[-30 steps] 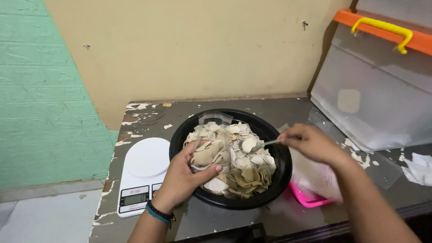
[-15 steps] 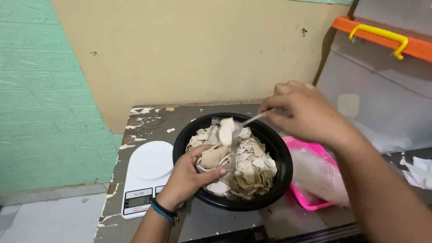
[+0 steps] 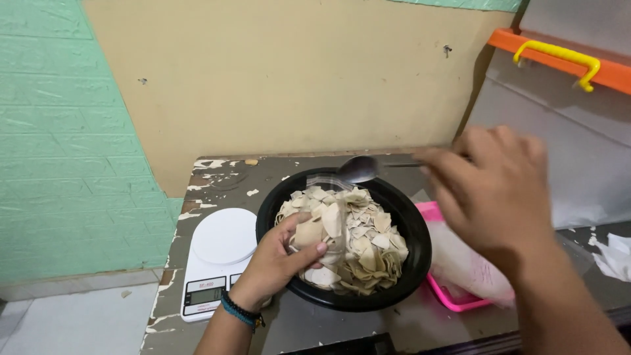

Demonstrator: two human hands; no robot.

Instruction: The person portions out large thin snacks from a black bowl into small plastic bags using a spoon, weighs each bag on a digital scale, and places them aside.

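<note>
I am gripping a small clear bag (image 3: 322,227) of pale chips with my left hand (image 3: 279,263), fingers curled round it, over the black bowl (image 3: 414,230). My right hand (image 3: 496,190) is hovering raised, palm down, pinching a metal spoon (image 3: 360,168) level above the bowl's far rim.

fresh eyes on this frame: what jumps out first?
The round black bowl heaped with pale, flat cracker chips sits mid-table. The left hand holds a clear plastic bag over it, while the right hand holds a metal spoon, empty, above the bowl's far rim. A white digital kitchen scale lies left of the bowl.
</note>
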